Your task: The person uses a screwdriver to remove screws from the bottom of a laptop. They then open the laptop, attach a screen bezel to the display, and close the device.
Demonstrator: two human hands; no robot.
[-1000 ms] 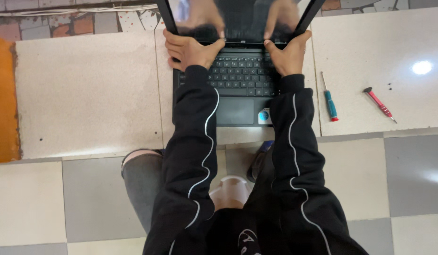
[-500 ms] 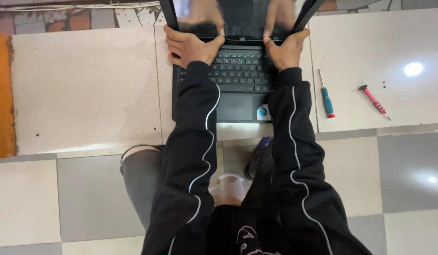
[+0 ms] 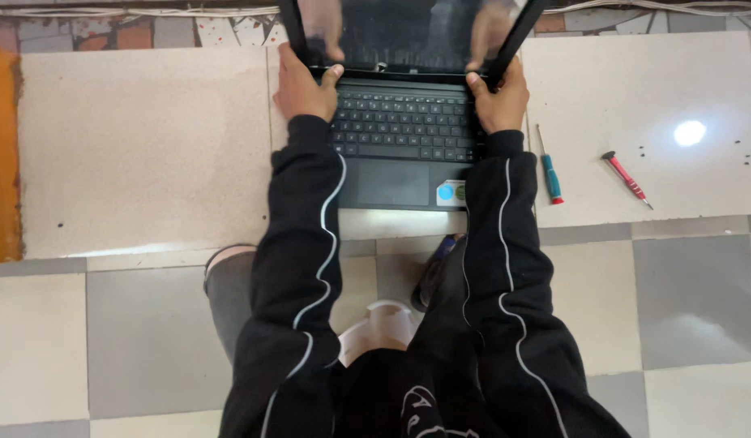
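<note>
A black laptop [image 3: 404, 162] lies open on a pale stone slab [image 3: 148, 146], its keyboard facing me and its dark screen [image 3: 408, 32] standing up at the far edge. My left hand [image 3: 304, 85] grips the lower left corner of the screen frame near the hinge. My right hand [image 3: 498, 97] grips the lower right corner the same way. Both thumbs press on the bezel just above the keyboard. Black sleeves with white piping cover both arms.
A blue-handled screwdriver [image 3: 549, 170] and a red-handled screwdriver [image 3: 626, 178] lie on the slab right of the laptop, with several tiny dark screws [image 3: 736, 150] scattered further right. An orange strip [image 3: 1, 154] borders the slab's left end. Grey and white checkered floor tiles [image 3: 691, 300] lie below.
Both hands have stayed on the screen's lower corners. The view has shifted slightly, and the grip looks much the same.
</note>
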